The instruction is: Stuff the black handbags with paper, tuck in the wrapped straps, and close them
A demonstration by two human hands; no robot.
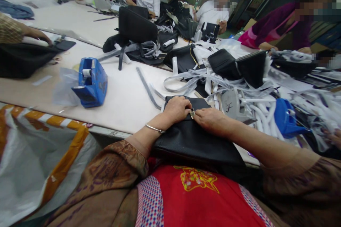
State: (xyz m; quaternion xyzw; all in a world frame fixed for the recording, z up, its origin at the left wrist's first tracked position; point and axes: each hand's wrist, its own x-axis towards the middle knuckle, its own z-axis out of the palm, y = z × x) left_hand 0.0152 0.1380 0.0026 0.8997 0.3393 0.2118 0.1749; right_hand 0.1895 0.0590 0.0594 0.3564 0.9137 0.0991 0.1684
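A black leather-like bag (197,143) lies at the table's front edge, close against my red apron. On its upper part is a small gold-coloured metal clasp (192,114). My left hand (176,108), with a bangle on the wrist, rests on the bag's upper left, its fingers closed at the clasp's left side. From the right, my right hand (209,120) pinches the bag beside the same clasp. Whether the fingertips grip the metal or only the material around it, I cannot tell. Part of the flap is hidden under both hands.
A blue tape dispenser (93,83) stands to the left; a grey dispenser (236,106) and another blue one (287,118) are at right. Black bags (137,26) and clear plastic strips (186,81) cover the middle. Several co-workers sit around. A lined sack (23,163) hangs at lower left.
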